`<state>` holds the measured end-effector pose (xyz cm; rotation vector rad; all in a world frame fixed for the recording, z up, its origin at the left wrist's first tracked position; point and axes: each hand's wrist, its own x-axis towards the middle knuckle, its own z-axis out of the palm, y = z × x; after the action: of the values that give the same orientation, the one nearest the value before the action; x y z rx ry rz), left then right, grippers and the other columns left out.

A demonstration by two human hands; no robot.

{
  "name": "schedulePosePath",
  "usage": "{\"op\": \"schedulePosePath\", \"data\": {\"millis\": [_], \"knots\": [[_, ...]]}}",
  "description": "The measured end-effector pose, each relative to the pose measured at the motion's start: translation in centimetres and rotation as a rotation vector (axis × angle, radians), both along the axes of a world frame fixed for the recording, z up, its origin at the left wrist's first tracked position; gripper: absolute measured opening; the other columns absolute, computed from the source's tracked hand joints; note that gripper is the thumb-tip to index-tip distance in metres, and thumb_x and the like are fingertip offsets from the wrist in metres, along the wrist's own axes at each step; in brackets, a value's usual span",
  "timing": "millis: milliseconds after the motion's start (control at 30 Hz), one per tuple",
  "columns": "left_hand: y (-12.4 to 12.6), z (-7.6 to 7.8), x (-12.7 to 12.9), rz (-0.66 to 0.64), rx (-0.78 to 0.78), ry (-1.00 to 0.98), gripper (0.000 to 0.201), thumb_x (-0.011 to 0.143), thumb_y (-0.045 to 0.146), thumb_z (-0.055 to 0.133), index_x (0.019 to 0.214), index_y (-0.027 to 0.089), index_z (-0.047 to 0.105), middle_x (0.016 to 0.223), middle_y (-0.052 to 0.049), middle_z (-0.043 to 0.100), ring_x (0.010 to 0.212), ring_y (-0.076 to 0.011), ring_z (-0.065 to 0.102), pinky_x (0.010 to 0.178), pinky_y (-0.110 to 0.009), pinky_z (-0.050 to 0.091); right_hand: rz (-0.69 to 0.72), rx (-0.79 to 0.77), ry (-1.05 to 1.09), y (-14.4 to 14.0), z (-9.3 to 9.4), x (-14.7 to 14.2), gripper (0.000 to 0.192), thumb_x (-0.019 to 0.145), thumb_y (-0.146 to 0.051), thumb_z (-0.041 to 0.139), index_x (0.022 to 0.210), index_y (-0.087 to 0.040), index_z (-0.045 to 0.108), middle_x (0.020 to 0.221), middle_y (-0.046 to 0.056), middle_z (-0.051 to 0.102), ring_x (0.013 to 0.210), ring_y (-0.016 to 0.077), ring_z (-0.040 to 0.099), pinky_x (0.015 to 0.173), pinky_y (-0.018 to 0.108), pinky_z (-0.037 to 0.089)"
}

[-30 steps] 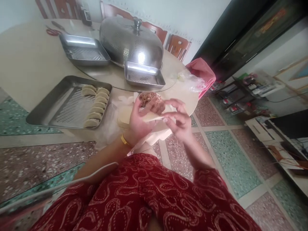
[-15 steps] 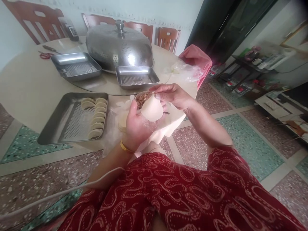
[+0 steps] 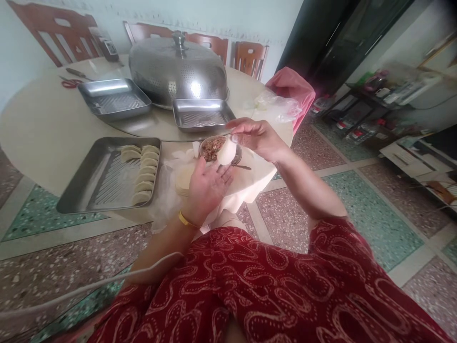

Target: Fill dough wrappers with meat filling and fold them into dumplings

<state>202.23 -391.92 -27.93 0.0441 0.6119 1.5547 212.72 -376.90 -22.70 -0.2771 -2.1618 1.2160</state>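
Note:
Pinched by its edge, a pale round dumpling wrapper (image 3: 226, 152) hangs from my right hand (image 3: 255, 136), whose thumb and fingers are closed on it. Just below the wrapper, my left hand (image 3: 210, 183) is open, palm up, with its fingers stretched out. Behind the wrapper stands a bowl of minced filling (image 3: 211, 148), partly covered by it. A utensil handle (image 3: 242, 166) sticks out to the right of the bowl. A stack of wrappers (image 3: 183, 180) lies left of my left hand. Folded dumplings (image 3: 144, 177) line the right side of a large metal tray (image 3: 80, 190).
Two smaller metal trays (image 3: 112, 105) (image 3: 203, 125) stand farther back, before a big domed steamer lid (image 3: 178, 71). Red scissors (image 3: 70, 84) and a dark bottle (image 3: 109, 50) are at the far left. A plastic bag (image 3: 276, 105) lies near a pink cloth (image 3: 293, 88) at the right edge.
The wrapper has lifted off my left palm and now hangs from my right hand, narrower to the view. My left hand has flattened, its fingers extended under it.

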Motion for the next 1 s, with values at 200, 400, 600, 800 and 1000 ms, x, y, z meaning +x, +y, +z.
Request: {"op": "schedulePosePath", "data": {"millis": [200, 400, 600, 800, 1000], "knots": [[-0.8, 0.0, 0.2, 0.050, 0.047, -0.112, 0.067, 0.101, 0.055, 0.016, 0.145, 0.012, 0.043, 0.114, -0.012, 0.069, 0.108, -0.0192, 0.067, 0.083, -0.027, 0.056, -0.048, 0.589, 0.011, -4.5, -3.9, 0.8, 0.016, 0.089, -0.022, 0.066, 0.079, -0.034, 0.072, 0.122, -0.008, 0.067, 0.133, 0.0187, 0.049, 0.112, 0.047, 0.045], [-1.7, -1.5, -0.2, -0.028, 0.180, -0.169, 0.070, 0.095, 0.066, 0.027, 0.144, 0.019, 0.046, 0.122, -0.013, 0.067, 0.121, -0.0272, 0.062, 0.086, -0.037, 0.060, -0.160, 0.879, 0.122, -7.7, -10.6, 3.8, 0.026, 0.083, -0.035, 0.075, 0.107, -0.043, 0.069, 0.132, -0.006, 0.062, 0.125, 0.0249, 0.051, 0.103, 0.051, 0.049], [-1.6, -2.0, 0.8, -0.169, 0.167, -0.183, 0.071, 0.093, 0.070, 0.026, 0.139, 0.022, 0.052, 0.127, -0.012, 0.066, 0.127, -0.0304, 0.058, 0.103, -0.048, 0.052, -0.371, 0.593, 0.189, -7.0, -10.7, 5.6, 0.021, 0.091, -0.035, 0.060, 0.108, -0.042, 0.069, 0.131, -0.005, 0.059, 0.122, 0.0267, 0.053, 0.105, 0.058, 0.046], [-0.6, -3.0, 2.2, -0.271, 0.000, -0.211, 0.074, 0.092, 0.074, 0.027, 0.130, 0.017, 0.058, 0.115, -0.010, 0.070, 0.118, -0.0315, 0.063, 0.100, -0.046, 0.054, -0.252, 0.362, -0.108, -5.1, -9.0, 6.1, 0.018, 0.090, -0.033, 0.064, 0.106, -0.033, 0.072, 0.140, -0.001, 0.054, 0.137, 0.0288, 0.042, 0.110, 0.059, 0.044], [-0.6, -4.5, 1.9, -0.285, -0.098, -0.226, 0.071, 0.096, 0.067, 0.024, 0.129, 0.013, 0.056, 0.112, -0.014, 0.071, 0.115, -0.0303, 0.065, 0.098, -0.042, 0.055, -0.036, 0.345, -0.219, -4.8, -9.5, 5.2, 0.014, 0.089, -0.020, 0.065, 0.099, -0.028, 0.073, 0.143, 0.001, 0.054, 0.141, 0.0284, 0.038, 0.112, 0.062, 0.040]]}}
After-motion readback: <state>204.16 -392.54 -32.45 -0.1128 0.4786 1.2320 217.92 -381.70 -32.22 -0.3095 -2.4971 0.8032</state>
